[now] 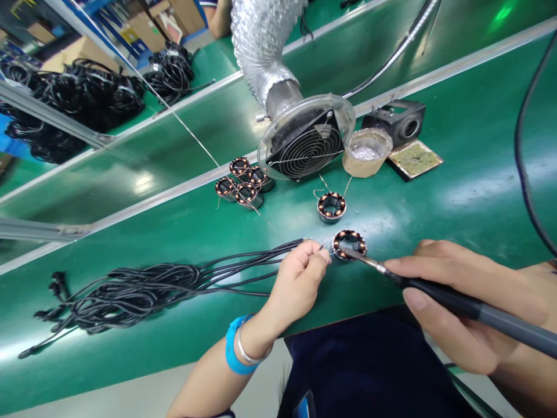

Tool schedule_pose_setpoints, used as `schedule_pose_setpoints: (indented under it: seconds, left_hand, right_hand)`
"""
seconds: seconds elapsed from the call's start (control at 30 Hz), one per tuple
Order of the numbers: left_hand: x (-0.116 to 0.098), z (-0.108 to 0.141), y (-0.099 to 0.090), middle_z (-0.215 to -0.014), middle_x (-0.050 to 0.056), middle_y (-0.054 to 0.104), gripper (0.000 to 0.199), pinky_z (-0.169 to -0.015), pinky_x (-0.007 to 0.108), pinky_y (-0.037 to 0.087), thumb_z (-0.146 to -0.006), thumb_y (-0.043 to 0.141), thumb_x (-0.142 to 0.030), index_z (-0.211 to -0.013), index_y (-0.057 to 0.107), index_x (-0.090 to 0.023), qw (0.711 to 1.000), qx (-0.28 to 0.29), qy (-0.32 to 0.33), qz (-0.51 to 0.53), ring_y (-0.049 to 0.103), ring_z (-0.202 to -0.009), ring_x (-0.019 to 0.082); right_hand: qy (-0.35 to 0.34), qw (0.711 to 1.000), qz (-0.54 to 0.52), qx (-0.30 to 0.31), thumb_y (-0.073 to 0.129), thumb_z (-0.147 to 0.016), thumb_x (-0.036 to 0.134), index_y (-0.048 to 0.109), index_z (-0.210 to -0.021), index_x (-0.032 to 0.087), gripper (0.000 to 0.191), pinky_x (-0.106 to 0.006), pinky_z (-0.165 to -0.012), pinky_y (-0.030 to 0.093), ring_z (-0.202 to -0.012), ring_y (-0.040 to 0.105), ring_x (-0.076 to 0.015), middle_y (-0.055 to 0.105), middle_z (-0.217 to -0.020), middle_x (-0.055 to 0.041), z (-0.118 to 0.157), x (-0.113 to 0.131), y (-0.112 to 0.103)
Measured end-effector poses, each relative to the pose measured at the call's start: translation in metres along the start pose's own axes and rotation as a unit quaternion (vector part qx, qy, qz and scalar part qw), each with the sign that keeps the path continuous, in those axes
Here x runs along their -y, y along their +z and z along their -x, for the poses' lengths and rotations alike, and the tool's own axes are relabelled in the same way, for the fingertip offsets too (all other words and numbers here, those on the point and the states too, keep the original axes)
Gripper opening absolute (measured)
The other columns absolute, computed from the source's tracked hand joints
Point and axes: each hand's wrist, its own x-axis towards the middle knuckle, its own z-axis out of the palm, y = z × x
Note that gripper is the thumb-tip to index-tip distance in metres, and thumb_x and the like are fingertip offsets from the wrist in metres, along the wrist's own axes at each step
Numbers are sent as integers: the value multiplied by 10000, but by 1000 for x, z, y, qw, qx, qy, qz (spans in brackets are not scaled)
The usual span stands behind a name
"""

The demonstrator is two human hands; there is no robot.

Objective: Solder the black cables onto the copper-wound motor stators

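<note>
Hands first, what's each one doing?

Left hand (298, 281) is pinching a thin wire (324, 244) between thumb and fingertips. Right hand (496, 284) is wrapped pen-style around a soldering iron (444, 295).

And the work itself?

Copper-wound ring (360, 241), flat on the green bench (478, 209) just beyond the left fingertips. Iron tip's over its near-left part, can't tell if it's touching.

What's around it?

Second ring (331, 218) just behind, four more rings (246, 193) bunched farther left, bundled black cables (161, 284) running left from under the left hand. Behind those: grilled fan (304, 152), tan pot (368, 165), sponge tray (415, 159).
</note>
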Motion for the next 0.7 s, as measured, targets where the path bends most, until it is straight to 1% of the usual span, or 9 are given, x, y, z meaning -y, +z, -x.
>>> schedule_pose_setpoints:
  seconds: [0.13,0.23,0.3,0.33,0.43,0.5,0.57,0.63,0.7]
  left_hand:
    - [1,-1,0,-550,-81,326,238,-484,217,209,-924,504,-341,-756,492,-174,1000,-2,-1,-10,253,-509,69]
    - [2,-2,-1,-551,-82,324,237,-482,220,209,-921,499,-335,-747,480,-176,1000,-2,2,-11,252,-510,69]
    - [3,-2,-1,-551,-80,329,241,-484,221,211,-919,497,-333,-736,470,-178,1000,0,5,-9,253,-512,70]
    - [3,-2,-1,-550,-80,331,242,-484,222,212,-918,496,-331,-732,466,-179,1000,1,5,-8,252,-512,69]
    - [3,-1,0,-549,-81,331,244,-487,223,214,-917,496,-328,-726,461,-180,1000,2,5,-9,249,-512,69]
    - [2,-1,-1,-548,-81,330,244,-487,222,213,-916,498,-326,-724,461,-181,1000,2,4,-9,248,-512,69]
    - [1,-1,0,-550,-80,332,244,-486,220,213,-916,499,-327,-725,464,-179,1000,4,4,-7,250,-513,68]
    - [1,-1,0,-550,-80,333,243,-483,213,214,-916,502,-329,-729,470,-177,1000,7,4,-1,252,-512,66]
    - [0,-1,0,-544,-82,333,243,-476,203,213,-914,510,-334,-735,482,-173,1000,8,0,8,253,-506,63]
  right_hand:
    - [-7,997,67,-32,611,-816,103,702,-1045,185,260,-294,-565,478,-629,597,-132,663,-796,-43,-6,-17,-3]
    - [-45,976,173,-121,639,-838,200,718,-1055,250,236,-328,-621,505,-672,627,-172,718,-848,-31,-18,-52,-8]
    - [-71,953,243,-167,642,-851,258,714,-1088,229,249,-358,-717,540,-772,667,-202,743,-913,-46,-28,-81,-12]
    - [-71,944,271,-174,643,-859,273,709,-1110,200,269,-369,-774,547,-839,679,-214,747,-956,-66,-32,-95,-14]
    - [-17,946,303,-116,643,-889,285,692,-1160,138,312,-353,-904,537,-1002,678,-221,734,-1060,-117,-40,-125,-18]
    - [27,953,286,-91,640,-905,281,686,-1179,150,306,-319,-941,527,-1029,680,-199,725,-1111,-115,-38,-130,-18]
    - [58,959,251,-118,634,-917,271,656,-1237,170,337,-279,-848,555,-884,710,-157,728,-1085,-102,-33,-124,-15]
    - [79,965,201,-149,616,-931,252,628,-1272,180,349,-227,-625,543,-608,661,-99,732,-897,-62,-26,-110,-11]
    - [82,974,162,-133,611,-930,212,643,-1210,190,282,-203,-499,483,-478,588,-73,690,-740,-7,-20,-92,-5]
